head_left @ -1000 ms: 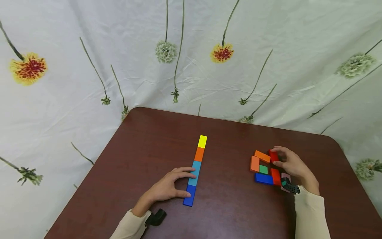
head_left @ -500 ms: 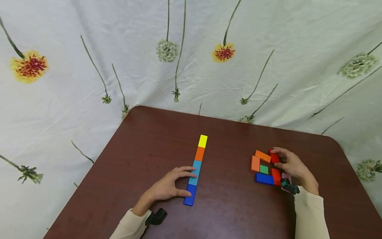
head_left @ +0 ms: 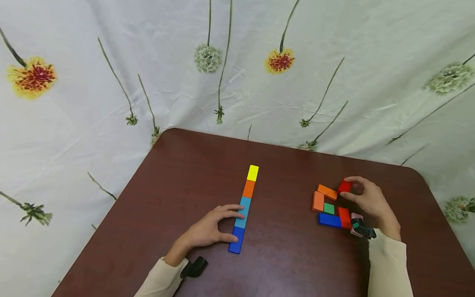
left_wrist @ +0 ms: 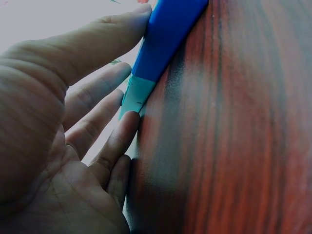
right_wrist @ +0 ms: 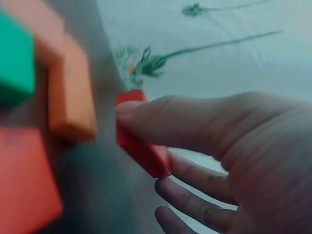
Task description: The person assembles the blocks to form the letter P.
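A straight row of blocks runs away from me on the table (head_left: 282,247): a dark blue block (head_left: 236,241) nearest, then a light blue stretch (head_left: 242,218), an orange block (head_left: 249,189) and a yellow block (head_left: 253,173). My left hand (head_left: 208,229) rests along the row's left side, thumb on the dark blue block and fingertips on the light blue part. In the left wrist view its fingers (left_wrist: 105,92) touch the row without wrapping round it. My right hand (head_left: 371,202) pinches a red block (right_wrist: 146,156) between thumb and fingers, beside the loose blocks.
Near the right hand lie an orange block (head_left: 327,192), a salmon block (head_left: 318,201), a green block (head_left: 328,208), a blue block (head_left: 329,220), another red block (head_left: 344,217) and a pink block (head_left: 356,218), partly under the wrist camera. A flowered cloth (head_left: 237,82) hangs behind the table.
My right hand has shifted slightly back and to the right with the red block, which is now tilted and farther from the second red block. The left hand keeps its place on the row.
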Available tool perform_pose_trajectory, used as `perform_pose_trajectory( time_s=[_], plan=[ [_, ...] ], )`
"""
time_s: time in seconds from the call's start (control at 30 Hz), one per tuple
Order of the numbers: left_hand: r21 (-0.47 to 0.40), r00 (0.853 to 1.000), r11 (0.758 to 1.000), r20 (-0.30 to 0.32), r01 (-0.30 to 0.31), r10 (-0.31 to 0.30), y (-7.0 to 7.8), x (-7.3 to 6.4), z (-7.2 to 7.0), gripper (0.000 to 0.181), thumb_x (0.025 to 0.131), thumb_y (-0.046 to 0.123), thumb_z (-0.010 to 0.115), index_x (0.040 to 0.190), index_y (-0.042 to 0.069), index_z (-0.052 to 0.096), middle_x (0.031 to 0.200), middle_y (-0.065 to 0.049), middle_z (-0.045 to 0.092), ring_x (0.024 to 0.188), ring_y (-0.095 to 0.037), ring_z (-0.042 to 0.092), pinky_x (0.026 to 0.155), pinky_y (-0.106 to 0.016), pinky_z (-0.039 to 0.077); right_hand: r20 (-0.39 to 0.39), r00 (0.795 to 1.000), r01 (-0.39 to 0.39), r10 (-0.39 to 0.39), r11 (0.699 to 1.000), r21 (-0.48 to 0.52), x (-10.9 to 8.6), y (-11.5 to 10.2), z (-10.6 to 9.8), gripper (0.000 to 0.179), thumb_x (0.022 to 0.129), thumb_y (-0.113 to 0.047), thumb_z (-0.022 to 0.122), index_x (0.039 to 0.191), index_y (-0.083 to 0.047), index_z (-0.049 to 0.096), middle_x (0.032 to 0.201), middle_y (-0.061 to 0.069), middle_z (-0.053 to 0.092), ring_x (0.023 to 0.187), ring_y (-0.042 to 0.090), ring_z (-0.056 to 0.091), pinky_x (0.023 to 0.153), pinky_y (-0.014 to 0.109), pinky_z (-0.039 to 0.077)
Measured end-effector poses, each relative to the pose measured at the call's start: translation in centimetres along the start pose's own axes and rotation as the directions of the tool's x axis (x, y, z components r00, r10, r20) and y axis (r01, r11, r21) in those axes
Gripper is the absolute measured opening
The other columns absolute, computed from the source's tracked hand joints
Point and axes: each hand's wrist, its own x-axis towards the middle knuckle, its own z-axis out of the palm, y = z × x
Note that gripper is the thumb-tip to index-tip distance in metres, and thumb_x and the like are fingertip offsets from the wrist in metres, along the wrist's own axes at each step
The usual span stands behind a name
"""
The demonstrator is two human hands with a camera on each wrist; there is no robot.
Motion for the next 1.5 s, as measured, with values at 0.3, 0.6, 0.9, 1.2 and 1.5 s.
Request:
perform_pose_trajectory(
  time_s=[0.3, 0.6, 0.9, 1.2, 1.5],
  plan=[
    [0.014, 1.000, 1.000, -0.010, -0.007, 0.007, 0.2, -0.1, -0.1, 0.053, 0.084, 0.031, 0.082, 0.132, 0.018, 0.065, 0.153, 0.001, 0.047, 0.141, -0.028, 0.041, 0.111, -0.059, 0.033, -0.021, 0.992, 0.123, -0.122, 0.992, 0.036, 1.9, -3.0, 0.6, 0.053, 0.094, -0.036, 0.071, 0.133, -0.003, 0.057, 0.131, 0.025, 0.058, 0.122, 0.048, 0.052, 0.099, 0.067, 0.043],
    [0.004, 1.000, 1.000, 0.001, -0.004, 0.004, 0.3, 0.0, -0.1, 0.053, 0.084, 0.030, 0.082, 0.133, 0.017, 0.064, 0.153, 0.000, 0.047, 0.140, -0.029, 0.041, 0.111, -0.058, 0.035, 0.005, 0.988, 0.156, -0.157, 0.986, 0.062, 3.5, -5.2, 2.2, 0.051, 0.093, -0.033, 0.074, 0.131, -0.004, 0.059, 0.127, 0.021, 0.062, 0.120, 0.044, 0.057, 0.098, 0.061, 0.047],
    [0.009, 1.000, 1.000, -0.002, -0.009, 0.009, 0.1, -0.2, -0.1, 0.053, 0.084, 0.031, 0.082, 0.132, 0.017, 0.065, 0.153, 0.000, 0.047, 0.140, -0.028, 0.042, 0.111, -0.058, 0.034, 0.018, 0.976, 0.215, -0.217, 0.974, 0.072, 5.4, -7.3, 4.1, 0.047, 0.090, -0.024, 0.078, 0.129, -0.004, 0.061, 0.133, 0.021, 0.059, 0.122, 0.043, 0.059, 0.099, 0.058, 0.049],
    [0.014, 1.000, 1.000, -0.006, -0.018, 0.018, 0.1, -0.1, 0.0, 0.052, 0.084, 0.031, 0.082, 0.132, 0.018, 0.065, 0.152, 0.000, 0.048, 0.139, -0.028, 0.043, 0.111, -0.058, 0.034, 0.046, 0.955, 0.286, -0.292, 0.952, 0.109, 7.6, -10.2, 6.4, 0.044, 0.090, -0.020, 0.077, 0.128, -0.003, 0.061, 0.129, 0.019, 0.062, 0.122, 0.041, 0.059, 0.101, 0.055, 0.048],
    [0.007, 1.000, 1.000, -0.002, -0.014, 0.014, 0.4, -0.1, -0.1, 0.052, 0.084, 0.030, 0.082, 0.132, 0.017, 0.065, 0.152, -0.001, 0.048, 0.139, -0.028, 0.043, 0.111, -0.059, 0.034, 0.061, 0.937, 0.330, -0.344, 0.930, 0.163, 9.6, -13.3, 9.0, 0.040, 0.097, -0.017, 0.068, 0.132, 0.000, 0.057, 0.129, 0.020, 0.061, 0.127, 0.040, 0.055, 0.108, 0.054, 0.044]
  ],
)
